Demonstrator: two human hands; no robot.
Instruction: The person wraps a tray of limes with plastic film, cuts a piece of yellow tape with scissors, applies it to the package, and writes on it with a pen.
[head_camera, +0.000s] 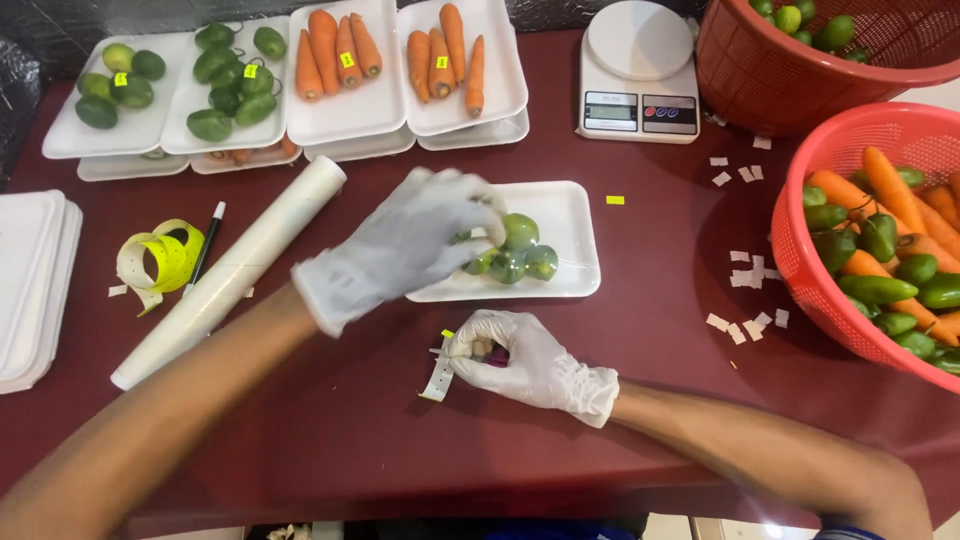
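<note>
Four green limes (518, 252) sit bunched on the white foam tray (575, 215), just at the fingertips of my left hand (400, 245). That gloved hand lies spread and loosely curled, fingers touching the limes at their 9 o'clock side, gripping nothing firmly that I can tell. At 6 o'clock from the tray, my right hand (530, 365) is pinched shut on a sticker strip (438, 375), whose long axis runs roughly 12 to 6.
</note>
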